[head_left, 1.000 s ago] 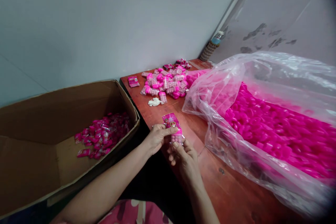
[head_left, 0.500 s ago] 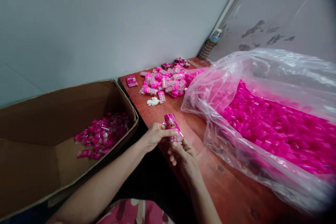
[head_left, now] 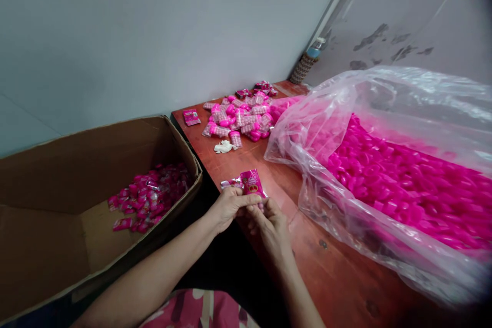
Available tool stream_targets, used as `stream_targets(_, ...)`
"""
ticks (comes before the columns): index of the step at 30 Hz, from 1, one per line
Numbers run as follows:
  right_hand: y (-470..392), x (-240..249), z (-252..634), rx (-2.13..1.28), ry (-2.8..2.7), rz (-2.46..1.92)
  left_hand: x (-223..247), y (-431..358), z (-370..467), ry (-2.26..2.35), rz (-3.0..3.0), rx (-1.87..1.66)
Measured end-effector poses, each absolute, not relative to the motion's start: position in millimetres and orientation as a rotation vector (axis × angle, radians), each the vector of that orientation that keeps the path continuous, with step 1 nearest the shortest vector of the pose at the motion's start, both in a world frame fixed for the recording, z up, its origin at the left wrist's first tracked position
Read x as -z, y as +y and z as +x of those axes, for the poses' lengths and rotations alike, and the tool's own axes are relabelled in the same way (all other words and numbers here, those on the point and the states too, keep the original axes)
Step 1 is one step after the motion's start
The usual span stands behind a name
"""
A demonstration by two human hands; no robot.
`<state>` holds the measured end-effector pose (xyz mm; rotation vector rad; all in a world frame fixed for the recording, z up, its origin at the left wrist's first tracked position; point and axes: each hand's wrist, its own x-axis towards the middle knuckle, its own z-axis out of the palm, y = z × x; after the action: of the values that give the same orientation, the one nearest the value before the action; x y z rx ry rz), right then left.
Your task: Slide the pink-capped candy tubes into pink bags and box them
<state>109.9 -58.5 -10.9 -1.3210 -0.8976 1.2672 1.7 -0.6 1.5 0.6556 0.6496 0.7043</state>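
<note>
A pink printed wrapper (head_left: 251, 182) stands upright between my two hands, above the table's near edge. My left hand (head_left: 227, 208) pinches it from the left, thumb across its lower part. More shiny pink wrappers (head_left: 231, 183) stick out behind the left fingers. My right hand (head_left: 271, 223) is closed at the wrapper's lower end, thumb and fingers pressed together there. A little pale pink shows between the fingertips; the rest of what is inside is hidden by the hands.
Small candy-filled bottles with pink caps (head_left: 240, 118) lie heaped on the red table (head_left: 307, 271). Beside them are a crumpled white scrap (head_left: 223, 147) and a flat pink packet (head_left: 191, 117). A clear bag (head_left: 292, 156) of pink caps (head_left: 403, 189) fills the right. A cardboard box (head_left: 126, 128) holds wrapped pieces (head_left: 149, 197).
My right hand has come up closer to the left thumb. The pink candies that showed at the wrapper's lower end are now mostly covered. More of the wrappers behind my left hand show.
</note>
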Motion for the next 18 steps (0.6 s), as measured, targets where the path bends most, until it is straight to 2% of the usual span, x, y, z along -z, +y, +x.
stream_targets(8,-61,1,110,-1.441,-0.754,-1.078,-5,-3,-10,0.667,0.542,-0.774)
stream_targets(15,-52,5,105,-1.387,-0.758,-1.125,-7,-13,-19,0.588,0.593,-0.727)
stream_targets(18,-49,-2,108,-1.356,-0.814,-1.192,-10,-9,-42,0.671,0.536,-0.916)
